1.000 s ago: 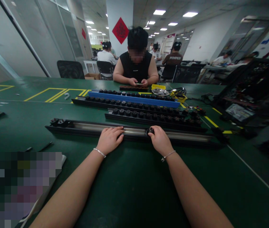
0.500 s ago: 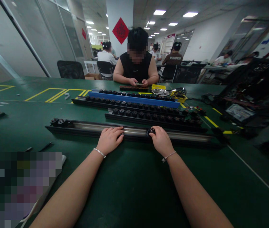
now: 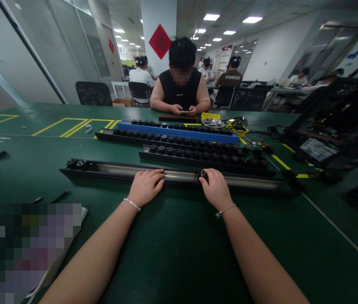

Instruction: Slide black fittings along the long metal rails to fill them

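Desk (image 3: 153, 249): one. Long rails on the desk: four, of which three are black and one is blue. These are the nearest black rail (image 3: 180, 175), the middle black rail (image 3: 198, 162), the farthest black rail (image 3: 125, 139) and the blue rail (image 3: 179, 133). Black modules on the nearest black rail: three visible, comprising two end modules (image 3: 75, 163) and one module (image 3: 203, 174) at the right hand (image 3: 215, 185). Modules on the other rails: too small to count reliably. Wearer's hands: two, the left hand (image 3: 145, 183) and the right hand. Bracelets (image 3: 132, 204): two, one per wrist. Slender dark tools (image 3: 61, 196): two. Metal dish (image 3: 213, 123): one. Seated person (image 3: 180, 93) across the desk: one.
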`<state>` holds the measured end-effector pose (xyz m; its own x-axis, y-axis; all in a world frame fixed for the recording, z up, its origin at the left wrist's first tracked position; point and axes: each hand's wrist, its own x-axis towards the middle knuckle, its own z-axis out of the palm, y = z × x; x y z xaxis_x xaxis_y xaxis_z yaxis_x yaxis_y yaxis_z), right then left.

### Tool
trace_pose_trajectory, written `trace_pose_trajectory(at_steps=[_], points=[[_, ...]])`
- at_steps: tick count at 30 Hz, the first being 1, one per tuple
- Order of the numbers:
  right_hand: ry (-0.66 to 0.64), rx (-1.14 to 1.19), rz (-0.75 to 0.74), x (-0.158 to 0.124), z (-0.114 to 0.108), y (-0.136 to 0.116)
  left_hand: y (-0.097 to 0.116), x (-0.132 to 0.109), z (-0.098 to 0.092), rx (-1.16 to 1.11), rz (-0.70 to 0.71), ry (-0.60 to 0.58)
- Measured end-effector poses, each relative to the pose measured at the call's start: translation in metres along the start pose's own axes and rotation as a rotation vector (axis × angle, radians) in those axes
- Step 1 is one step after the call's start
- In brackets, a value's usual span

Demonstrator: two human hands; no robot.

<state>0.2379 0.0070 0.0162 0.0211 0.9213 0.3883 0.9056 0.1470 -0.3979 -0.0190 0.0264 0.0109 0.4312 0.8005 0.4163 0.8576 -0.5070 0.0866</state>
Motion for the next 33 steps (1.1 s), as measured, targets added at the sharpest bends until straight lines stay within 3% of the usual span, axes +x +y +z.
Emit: trace_pose_trajectory(at_steps=[12, 20, 27, 33], points=[[0.237, -0.076, 0.103, -0.008, 0.009, -0.009, -0.001, -0.001, 0.001, 0.001, -0.001, 0.022], [0.265, -0.076, 0.159, -0.011, 0.007, -0.003, -0.001, -0.001, 0.001, -0.031, 0.003, 0.075], [0.247, -0.075, 0.206, -0.013, 0.004, -0.002, -0.001, -0.003, -0.005, -0.088, 0.044, 0.196], [0.274, -0.109, 0.208, -0.014, 0.002, 0.005, 0.004, -0.005, -0.005, -0.117, 0.108, 0.178]])
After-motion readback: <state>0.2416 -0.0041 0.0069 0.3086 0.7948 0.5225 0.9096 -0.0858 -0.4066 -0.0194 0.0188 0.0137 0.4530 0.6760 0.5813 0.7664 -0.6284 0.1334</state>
